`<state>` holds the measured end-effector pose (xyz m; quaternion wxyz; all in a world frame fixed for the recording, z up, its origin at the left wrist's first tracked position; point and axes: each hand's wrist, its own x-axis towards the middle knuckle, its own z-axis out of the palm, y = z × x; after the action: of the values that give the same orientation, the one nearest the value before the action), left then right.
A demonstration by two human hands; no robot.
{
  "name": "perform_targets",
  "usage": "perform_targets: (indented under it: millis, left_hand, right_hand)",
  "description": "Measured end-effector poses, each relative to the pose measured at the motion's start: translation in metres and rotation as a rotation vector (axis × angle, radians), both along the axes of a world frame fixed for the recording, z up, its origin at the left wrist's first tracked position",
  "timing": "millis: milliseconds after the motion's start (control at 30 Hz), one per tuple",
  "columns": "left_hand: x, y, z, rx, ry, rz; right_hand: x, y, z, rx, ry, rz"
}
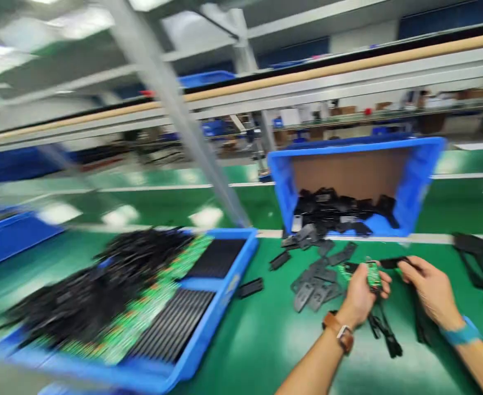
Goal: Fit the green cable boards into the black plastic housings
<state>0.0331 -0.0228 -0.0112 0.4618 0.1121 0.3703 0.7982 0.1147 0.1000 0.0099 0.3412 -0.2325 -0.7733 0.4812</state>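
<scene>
My left hand, with a brown-strapped watch on its wrist, is closed on a small green circuit board. Black cables hang below the board over the green table. To its right, my right hand, with a teal band at the wrist, pinches a black strap-like piece that reaches toward the board. More black cable hangs under my right hand. Grey plastic pieces lie on the table just left of my left hand.
A blue tray on the left holds green boards with black cables. Behind my hands a tipped blue bin contains black parts. Black straps lie at the far right. A metal post slants up behind the tray.
</scene>
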Motion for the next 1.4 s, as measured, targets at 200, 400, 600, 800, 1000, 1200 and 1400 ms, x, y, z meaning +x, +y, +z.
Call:
perform_targets:
  millis: [200, 400, 600, 800, 1000, 1200, 1400]
  left_hand:
    - [-0.014, 0.003, 0.000, -0.024, 0.099, -0.095]
    - [-0.001, 0.004, -0.002, -0.055, 0.183, -0.113]
    - [0.002, 0.003, -0.003, -0.066, 0.248, -0.112]
    - [0.003, 0.003, -0.003, -0.087, 0.336, -0.153]
    - [0.002, 0.001, -0.003, -0.110, 0.468, -0.182]
    - [0.002, 0.001, -0.003, -0.077, 0.453, -0.186]
    - [-0.001, 0.000, 0.001, -0.070, 0.354, -0.159]
  right_hand:
    - [0.007, 0.009, 0.004, -0.294, 0.100, 0.186]
    - [0.001, -0.007, -0.003, -0.424, 0.068, 0.255]
    - [0.000, -0.012, -0.006, -0.281, 0.064, 0.165]
    - [-0.001, -0.014, -0.004, -0.372, 0.044, 0.185]
    - [0.001, -0.017, -0.007, -0.325, 0.028, 0.105]
    - [-0.001, -0.015, -0.015, -0.406, 0.019, 0.174]
    - [-0.003, -0.007, -0.015, -0.607, 0.064, 0.431]
